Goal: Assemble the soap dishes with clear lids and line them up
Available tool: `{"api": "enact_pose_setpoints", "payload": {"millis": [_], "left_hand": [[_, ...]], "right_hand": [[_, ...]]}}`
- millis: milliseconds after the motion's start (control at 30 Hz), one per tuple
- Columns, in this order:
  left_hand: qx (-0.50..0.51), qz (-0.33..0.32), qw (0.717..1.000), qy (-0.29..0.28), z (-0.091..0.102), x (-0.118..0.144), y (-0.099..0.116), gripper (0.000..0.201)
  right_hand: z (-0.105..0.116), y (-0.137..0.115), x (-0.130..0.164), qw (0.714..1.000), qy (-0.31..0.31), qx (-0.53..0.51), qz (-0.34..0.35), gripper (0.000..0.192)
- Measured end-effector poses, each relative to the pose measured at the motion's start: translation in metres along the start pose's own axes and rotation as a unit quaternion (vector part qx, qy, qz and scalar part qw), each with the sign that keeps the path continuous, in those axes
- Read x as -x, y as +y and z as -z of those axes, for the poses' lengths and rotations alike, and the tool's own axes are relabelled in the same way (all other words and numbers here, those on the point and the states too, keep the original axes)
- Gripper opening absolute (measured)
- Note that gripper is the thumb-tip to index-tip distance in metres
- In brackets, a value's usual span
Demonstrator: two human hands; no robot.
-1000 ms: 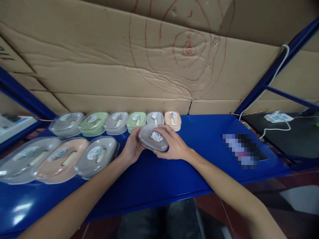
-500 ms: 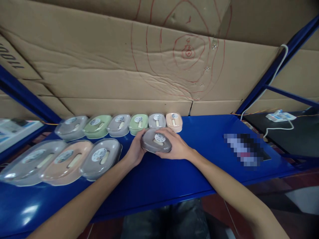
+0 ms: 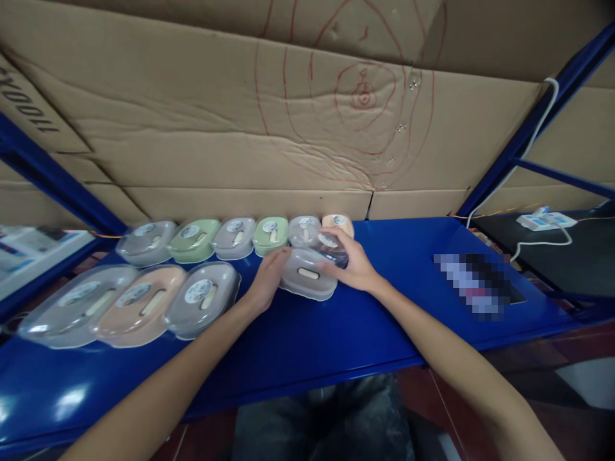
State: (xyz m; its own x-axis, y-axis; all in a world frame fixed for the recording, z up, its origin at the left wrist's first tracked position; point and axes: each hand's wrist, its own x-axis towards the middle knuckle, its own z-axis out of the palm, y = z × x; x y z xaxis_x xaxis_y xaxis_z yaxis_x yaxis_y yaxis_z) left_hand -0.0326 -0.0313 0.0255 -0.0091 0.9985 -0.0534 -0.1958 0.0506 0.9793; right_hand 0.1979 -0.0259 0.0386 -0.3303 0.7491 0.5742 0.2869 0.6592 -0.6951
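- A glossy blue metal shelf (image 3: 336,333) runs across the view, with light glaring off its near left part
- Behind it stand large brown cardboard boxes (image 3: 192,147), one scrawled with red rings (image 3: 364,96)
- Blue frame posts (image 3: 523,128) slant up at both sides; a white cable (image 3: 538,128) runs down the right post to a white power strip (image 3: 545,221) on a dark surface at far right
- The grey soap box base (image 3: 307,276) sits on the shelf just in front of the back row, near its right end
- The left hand (image 3: 269,282) lies with fingers spread, flat against the left end of that base
- The right hand (image 3: 348,259) pinches a clear lid (image 3: 324,246) by its right edge, lid tilted up above the base and apart from it at the right
- The back row (image 3: 230,232) holds lidded boxes, grey, green and peach; the peach box (image 3: 339,222) is partly behind the lifted lid
- The front row (image 3: 139,304) holds three larger-looking lidded boxes at left, blurred and stretched
- A pixelated patch (image 3: 475,285) hides something lying on the shelf to the right
- A pale object (image 3: 33,246) at far left is cut off and unclear
- Labels on the lids are too small to read
- Dark trousers (image 3: 321,422) show below the shelf edge, both forearms cut off at the bottom
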Motion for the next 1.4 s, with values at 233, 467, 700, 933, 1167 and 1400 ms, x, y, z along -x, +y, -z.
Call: {"api": "enact_pose_setpoints", "payload": {"millis": [233, 467, 700, 933, 1167, 1400], "left_hand": [[-0.494, -0.11, 0.862, -0.045, 0.009, 0.012, 0.02, 0.023], [-0.746, -0.077, 0.661, -0.037, -0.005, 0.031, 0.033, 0.046], [-0.625, -0.261, 0.73, -0.092, 0.007, 0.025, 0.03, 0.055], [-0.557, -0.25, 0.74, -0.281, 0.017, 0.015, 0.017, 0.086], [-0.55, -0.259, 0.755, -0.245, 0.012, 0.015, 0.009, 0.091], [-0.476, -0.258, 0.805, -0.243, 0.01, 0.013, 0.01, 0.096]], "right_hand": [[0.039, 0.03, -0.004, 0.982, 0.032, -0.115, -0.148, 0.065], [0.09, 0.055, -0.007, 0.968, 0.142, -0.047, -0.202, 0.069], [0.13, 0.077, 0.009, 0.925, 0.016, 0.341, -0.17, 0.074], [0.13, 0.079, 0.018, 0.878, -0.142, 0.394, -0.232, 0.086], [0.11, 0.042, 0.008, 0.931, -0.037, 0.347, -0.107, 0.071], [0.048, -0.003, 0.011, 0.981, -0.152, 0.117, -0.014, 0.097]]}}
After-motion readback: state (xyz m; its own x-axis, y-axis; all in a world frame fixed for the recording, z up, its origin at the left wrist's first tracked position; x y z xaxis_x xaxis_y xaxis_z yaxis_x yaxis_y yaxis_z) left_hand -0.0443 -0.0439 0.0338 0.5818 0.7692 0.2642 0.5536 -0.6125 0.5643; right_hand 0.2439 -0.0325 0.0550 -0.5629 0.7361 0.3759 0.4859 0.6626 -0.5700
